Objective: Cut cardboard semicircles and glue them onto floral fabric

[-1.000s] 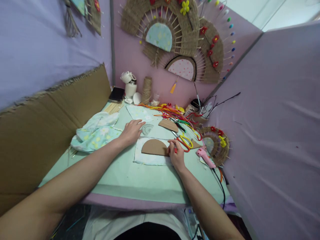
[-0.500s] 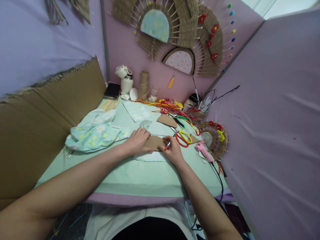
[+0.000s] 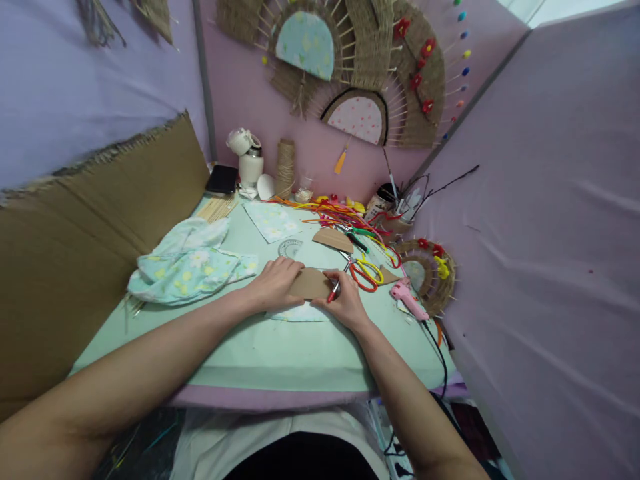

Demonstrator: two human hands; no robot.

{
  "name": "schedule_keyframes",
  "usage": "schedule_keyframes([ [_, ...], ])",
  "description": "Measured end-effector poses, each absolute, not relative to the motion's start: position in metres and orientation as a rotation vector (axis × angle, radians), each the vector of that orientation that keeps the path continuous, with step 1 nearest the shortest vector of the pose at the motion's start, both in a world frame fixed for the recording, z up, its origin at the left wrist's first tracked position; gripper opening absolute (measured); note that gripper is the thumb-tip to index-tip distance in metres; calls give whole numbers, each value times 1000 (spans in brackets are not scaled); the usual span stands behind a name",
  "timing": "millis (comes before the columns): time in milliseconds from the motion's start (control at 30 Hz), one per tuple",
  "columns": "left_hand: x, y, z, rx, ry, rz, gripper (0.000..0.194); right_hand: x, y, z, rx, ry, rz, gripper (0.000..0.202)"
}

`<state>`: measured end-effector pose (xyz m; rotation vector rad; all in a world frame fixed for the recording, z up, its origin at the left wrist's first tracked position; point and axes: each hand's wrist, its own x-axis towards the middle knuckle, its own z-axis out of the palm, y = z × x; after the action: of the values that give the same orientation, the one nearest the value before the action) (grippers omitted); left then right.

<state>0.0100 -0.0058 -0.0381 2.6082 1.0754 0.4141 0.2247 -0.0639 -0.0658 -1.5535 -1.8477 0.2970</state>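
Between my two hands lies a brown cardboard piece (image 3: 310, 285), over a scrap of pale floral cloth (image 3: 300, 313). My left hand (image 3: 279, 283) grips the cardboard's left end, fingers on its far side and thumb along its near edge. On the right end, my right hand (image 3: 346, 299) holds the cardboard too, with a red-tipped pen (image 3: 334, 291) tucked between its fingers. Just beyond the right hand rest red-and-yellow-handled scissors (image 3: 367, 273). A clear protractor (image 3: 290, 249) and a cardboard half disc (image 3: 333, 240) lie behind the hands.
Crumpled floral cloth (image 3: 193, 263) is at the left, before a tall cardboard sheet (image 3: 110, 247). A pink glue gun (image 3: 410, 301) with a black cord lies at the right. Colourful pipe cleaners (image 3: 330, 212), a twine spool (image 3: 285, 168) and a white bottle (image 3: 251, 167) stand at the back.
The cardboard's near edge has lifted slightly off the cloth, and my right fingers have closed around its right end. The pen tilts a little differently. The whole view has shifted slightly.
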Motion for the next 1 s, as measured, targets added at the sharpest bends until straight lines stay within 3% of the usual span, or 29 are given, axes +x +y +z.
schedule_keyframes([
  [133, 11, -3, -38, 2508, 1001, 626, 65, 227, -63, -67, -1445, -1743, 248, 61],
  [267, 13, 3, -37, 1989, 972, 847, 76, 230, -62, -69, -1370, -1653, 176, 60],
  [500, 11, 9, -34, 1192, 857, 663, 51, 229, -63, -67, -1286, -1652, 70, 54],
  [800, 9, 16, -41, 1086, 803, 785, 42, 230, -60, -72, -1228, -1574, 156, 57],
  [1000, 7, 24, -41, 1139, 858, 916, 42, 229, -59, -73, -1252, -1459, 230, 40],
])
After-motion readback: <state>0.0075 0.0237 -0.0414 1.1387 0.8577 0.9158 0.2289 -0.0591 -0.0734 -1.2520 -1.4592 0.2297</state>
